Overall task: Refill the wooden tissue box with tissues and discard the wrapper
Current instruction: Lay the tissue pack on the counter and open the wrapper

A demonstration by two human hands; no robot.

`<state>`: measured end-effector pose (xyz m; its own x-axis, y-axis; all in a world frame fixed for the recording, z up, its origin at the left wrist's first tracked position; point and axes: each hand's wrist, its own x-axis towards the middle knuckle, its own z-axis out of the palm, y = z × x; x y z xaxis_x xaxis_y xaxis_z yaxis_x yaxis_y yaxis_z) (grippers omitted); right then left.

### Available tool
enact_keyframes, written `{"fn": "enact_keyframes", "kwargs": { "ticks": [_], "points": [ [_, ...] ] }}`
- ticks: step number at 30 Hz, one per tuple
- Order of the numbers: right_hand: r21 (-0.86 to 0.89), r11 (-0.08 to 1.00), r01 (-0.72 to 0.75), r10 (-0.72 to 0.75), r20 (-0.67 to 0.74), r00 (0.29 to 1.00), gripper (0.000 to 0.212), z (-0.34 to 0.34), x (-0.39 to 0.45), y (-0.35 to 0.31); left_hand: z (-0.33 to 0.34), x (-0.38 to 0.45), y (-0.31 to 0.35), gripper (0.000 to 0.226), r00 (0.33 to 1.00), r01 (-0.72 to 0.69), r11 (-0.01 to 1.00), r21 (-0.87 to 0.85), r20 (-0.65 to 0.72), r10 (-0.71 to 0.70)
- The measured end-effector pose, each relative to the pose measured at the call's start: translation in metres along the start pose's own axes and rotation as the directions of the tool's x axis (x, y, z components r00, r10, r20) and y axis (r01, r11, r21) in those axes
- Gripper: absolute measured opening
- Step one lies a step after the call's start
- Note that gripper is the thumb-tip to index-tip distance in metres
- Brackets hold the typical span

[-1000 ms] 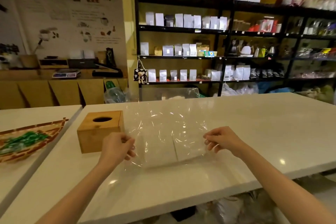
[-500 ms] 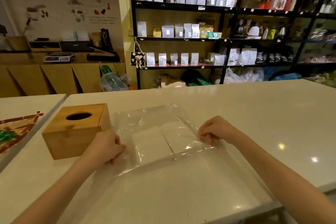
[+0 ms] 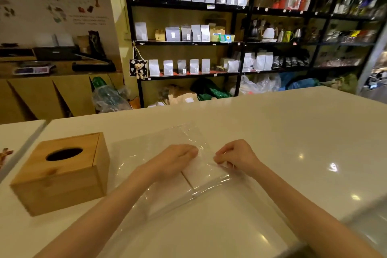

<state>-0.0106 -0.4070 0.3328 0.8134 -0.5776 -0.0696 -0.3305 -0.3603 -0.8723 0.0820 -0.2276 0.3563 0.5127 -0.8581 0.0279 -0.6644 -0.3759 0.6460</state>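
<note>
A wooden tissue box (image 3: pixel 62 174) with an oval slot in its lid stands on the white counter, left of my hands. A clear plastic wrapper (image 3: pixel 159 140) lies flat on the counter in front of me, with two white tissue stacks (image 3: pixel 201 174) inside it. My left hand (image 3: pixel 178 157) rests on the wrapper over the left stack, fingers curled. My right hand (image 3: pixel 234 156) pinches the wrapper's plastic at the right stack's far edge. Both hands are close together, a small gap between them.
The white counter (image 3: pixel 293 132) stretches right and away. A second white table (image 3: pixel 18 132) adjoins at the left with a woven tray's edge (image 3: pixel 5 153) on it. Black shelves with white pouches (image 3: pixel 188 27) and bags on the floor stand behind the counter.
The wrapper was held up and spread a second ago; it now lies flat on the counter. Both hands have moved inward toward each other onto the tissue stacks.
</note>
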Motion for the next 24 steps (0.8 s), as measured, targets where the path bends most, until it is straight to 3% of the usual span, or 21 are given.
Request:
{"fn": "enact_keyframes", "kwargs": {
  "ticks": [3,10,15,18,24],
  "points": [
    [0.019,1.000,0.019,-0.019,-0.008,1.000,0.004,0.002,-0.001,-0.002,0.004,0.005,-0.008,0.041,0.994,0.110,0.968,-0.225,0.051,-0.101],
    [0.142,0.973,0.182,-0.179,-0.034,0.983,0.006,-0.021,-0.013,-0.007,0.000,0.005,-0.013,0.068,0.969,0.206,0.931,-0.303,0.193,-0.152],
    [0.383,0.903,0.193,-0.309,0.267,0.913,0.008,-0.051,-0.023,-0.019,-0.016,0.003,-0.014,0.076,0.962,0.240,0.872,-0.426,0.227,-0.154],
    [0.460,0.886,0.058,-0.322,0.520,0.791,0.031,-0.059,-0.029,-0.020,-0.026,-0.004,-0.012,0.069,0.975,0.178,0.930,-0.321,0.186,-0.123],
    [0.186,0.972,-0.141,-0.039,0.723,0.689,0.054,-0.049,-0.041,-0.014,-0.022,-0.024,-0.021,0.048,0.978,0.103,0.991,0.091,0.170,-0.117]
  ]
}}
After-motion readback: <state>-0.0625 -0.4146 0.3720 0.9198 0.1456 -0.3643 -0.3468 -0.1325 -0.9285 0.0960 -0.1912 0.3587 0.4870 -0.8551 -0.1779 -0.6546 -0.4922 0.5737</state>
